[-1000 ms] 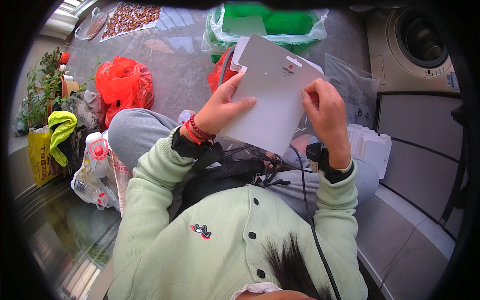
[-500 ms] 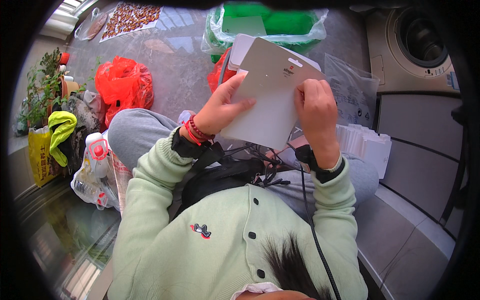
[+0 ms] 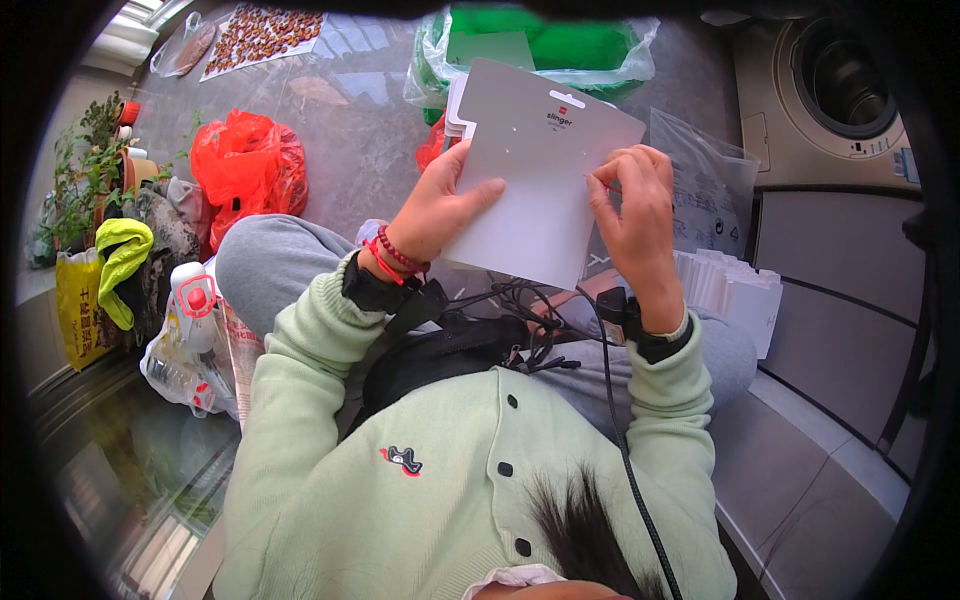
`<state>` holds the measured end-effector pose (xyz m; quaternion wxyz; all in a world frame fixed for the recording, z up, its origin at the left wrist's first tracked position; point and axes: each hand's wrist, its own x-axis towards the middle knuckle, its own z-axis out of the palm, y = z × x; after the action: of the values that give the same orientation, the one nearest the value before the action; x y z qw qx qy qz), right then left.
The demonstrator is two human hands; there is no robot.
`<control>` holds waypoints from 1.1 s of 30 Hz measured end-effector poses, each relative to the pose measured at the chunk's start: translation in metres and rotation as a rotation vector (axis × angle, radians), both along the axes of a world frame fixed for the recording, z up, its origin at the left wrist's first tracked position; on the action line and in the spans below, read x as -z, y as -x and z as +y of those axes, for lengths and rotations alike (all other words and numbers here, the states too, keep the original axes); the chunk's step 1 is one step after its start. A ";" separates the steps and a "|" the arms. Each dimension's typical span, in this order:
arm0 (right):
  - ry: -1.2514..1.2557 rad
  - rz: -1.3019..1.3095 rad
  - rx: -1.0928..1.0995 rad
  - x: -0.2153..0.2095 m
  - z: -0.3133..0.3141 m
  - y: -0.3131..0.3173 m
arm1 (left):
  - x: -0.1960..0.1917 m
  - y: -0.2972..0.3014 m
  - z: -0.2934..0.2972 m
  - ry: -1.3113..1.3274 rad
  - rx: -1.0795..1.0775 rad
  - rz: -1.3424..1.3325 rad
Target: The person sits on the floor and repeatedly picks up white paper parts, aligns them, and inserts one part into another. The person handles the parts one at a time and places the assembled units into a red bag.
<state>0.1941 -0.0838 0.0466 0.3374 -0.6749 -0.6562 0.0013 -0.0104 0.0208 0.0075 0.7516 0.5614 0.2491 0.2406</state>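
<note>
My left hand (image 3: 435, 210) grips a pale grey hang card (image 3: 530, 200) by its left side, thumb flat on the front and fingers behind. The card has a hang slot near its top and a few tiny marks in the middle. Edges of further white cards (image 3: 456, 108) show behind it. At the card's right edge, my right hand (image 3: 640, 215) is closed in a pinch, thumb against fingertips. Whatever it pinches, if anything, is too small to make out. Black cables (image 3: 520, 305) lie in my lap below the card.
Beyond the card stands a green container (image 3: 590, 45) lined with clear plastic. A row of white cards (image 3: 735, 300) stands by my right knee, near a clear plastic bag (image 3: 700, 185). Red bags (image 3: 248, 170) and plants (image 3: 85, 190) are at left, a washing machine (image 3: 770, 110) at right.
The card has turned more upright and shifted slightly left. My right hand has moved from over the card's upper right to its right edge, fingers now pinched.
</note>
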 end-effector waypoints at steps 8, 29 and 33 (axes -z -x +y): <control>0.005 -0.039 0.013 -0.002 0.001 0.003 | -0.007 -0.001 -0.005 0.056 0.010 -0.038; -0.131 -0.132 0.069 0.003 0.003 0.014 | -0.001 -0.001 -0.007 0.021 -0.031 -0.072; -0.159 0.178 0.155 -0.004 -0.002 0.005 | -0.003 0.000 -0.002 0.118 -0.092 -0.109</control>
<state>0.1892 -0.0855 0.0509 0.4459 -0.6920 -0.5675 -0.0171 -0.0101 0.0193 0.0106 0.7840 0.4901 0.2471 0.2899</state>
